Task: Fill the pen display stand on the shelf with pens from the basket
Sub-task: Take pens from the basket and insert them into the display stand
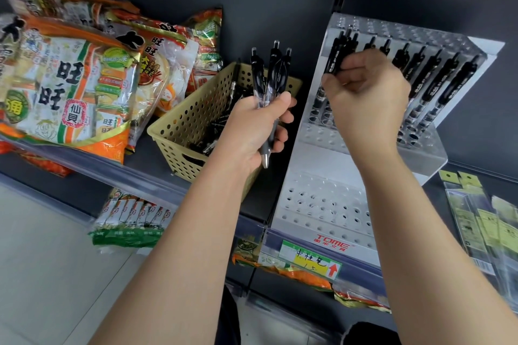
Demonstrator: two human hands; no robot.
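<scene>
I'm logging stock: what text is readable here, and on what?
"TOME": front of the pen display stand.
"中性笔" and "1.5": handwritten on the price tag.
"旺旺" and "仙贝": large snack bag.
Print on the pens and right-hand packets: too small to read.

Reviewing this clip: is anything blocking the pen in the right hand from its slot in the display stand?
Nothing visible does. The right hand pinches the pen at the left end of the back tier of the display stand, beside the slotted pens; the hand itself hides some holes below.
</scene>
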